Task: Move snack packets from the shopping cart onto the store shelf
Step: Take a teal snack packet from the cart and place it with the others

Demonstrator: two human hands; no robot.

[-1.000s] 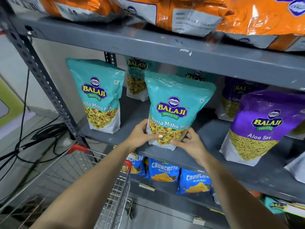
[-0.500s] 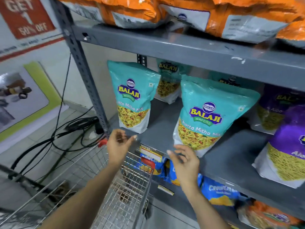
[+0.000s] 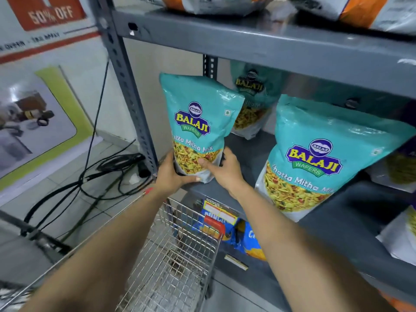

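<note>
A teal Balaji Khatta Mitha Mix packet stands upright at the left end of the grey middle shelf. My left hand grips its bottom left corner, thumb under the base. My right hand holds its bottom right side, thumb across the front. A second teal packet stands to the right near the shelf's front edge, untouched. A third teal packet leans at the back. The wire shopping cart sits below my arms; its visible basket shows no packets.
Orange packets lie on the top shelf. Blue Crunchex packets fill the lower shelf behind the cart's red handle. The slotted shelf upright stands left of the packet. Black cables trail over the floor by the wall.
Both hands let go of the right teal packet, drew back over the cart, then moved left and took hold of the left teal packet's base. The view shifted left.
</note>
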